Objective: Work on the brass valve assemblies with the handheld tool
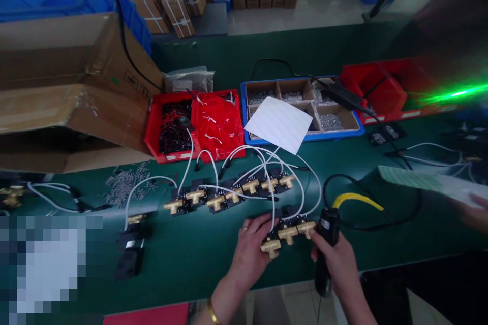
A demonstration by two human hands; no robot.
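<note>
My left hand (pixel 249 249) is closed on the nearest of three small units, each a black box with a brass T-fitting (pixel 271 249) and a white cable. Its fingers partly cover the black box. In my right hand (pixel 341 259) is a black electric screwdriver (pixel 328 228), held upright. The right thumb and fingertips are close to the brass fitting (pixel 306 229) at the row's right end; whether they touch it I cannot tell. Behind, a longer row of the same units (pixel 233 194) lies on the green bench (pixel 198 264), their white cables arching backward.
Red bins (pixel 219 124) of small parts and a blue divided tray (pixel 303 137) stand behind, with white paper (pixel 280 124) on the tray. Loose screws (pixel 127 183) and another unit (pixel 131 244) lie left. A yellow coiled cord (pixel 358 198) and another person's hand (pixel 476 213) are right.
</note>
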